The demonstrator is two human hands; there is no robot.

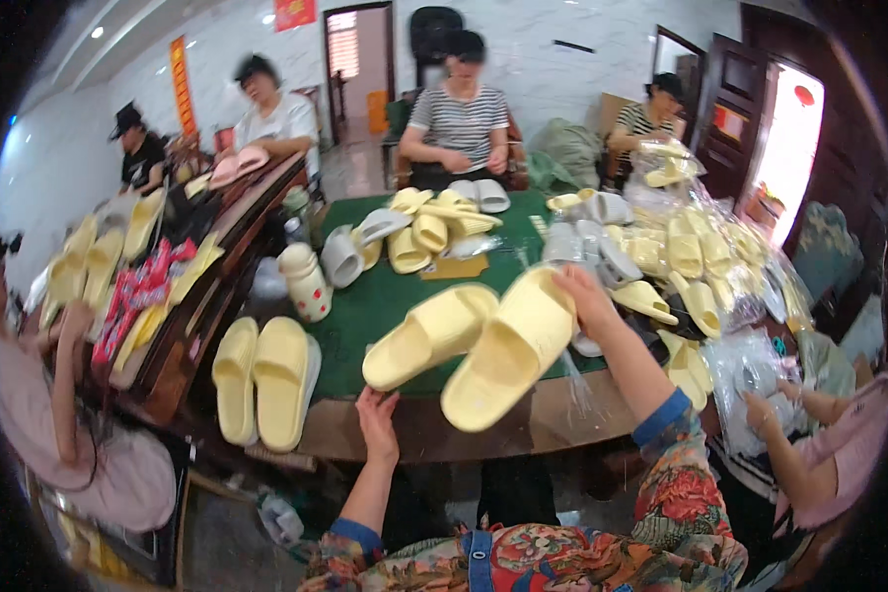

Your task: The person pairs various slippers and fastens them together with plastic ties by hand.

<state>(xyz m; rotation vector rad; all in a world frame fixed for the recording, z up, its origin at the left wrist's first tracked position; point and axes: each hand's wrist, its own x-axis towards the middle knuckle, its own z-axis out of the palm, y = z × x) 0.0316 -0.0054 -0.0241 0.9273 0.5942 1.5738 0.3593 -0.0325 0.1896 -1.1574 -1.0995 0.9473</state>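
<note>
Two pale yellow slide slippers are held up over the near edge of the green-topped table [340, 326]. My right hand [590, 306] grips the right slipper [493, 380] by its toe end, thumb and fingers closed on it. The left slipper [405, 350] lies tilted beside it, its toe partly behind the other. At its heel, my left hand [377, 424] has its fingertips curled against the underside. To the left, a pair of yellow slippers [282, 395] rests at the table edge, with a grey sole showing beside it.
Yellow and grey slippers [429, 232] are heaped at the table's far side. Many bagged slippers [686, 247] pile up on the right. A white flask [306, 286] stands left. Several people sit around; one person's hands [760, 409] handle a plastic bag at right.
</note>
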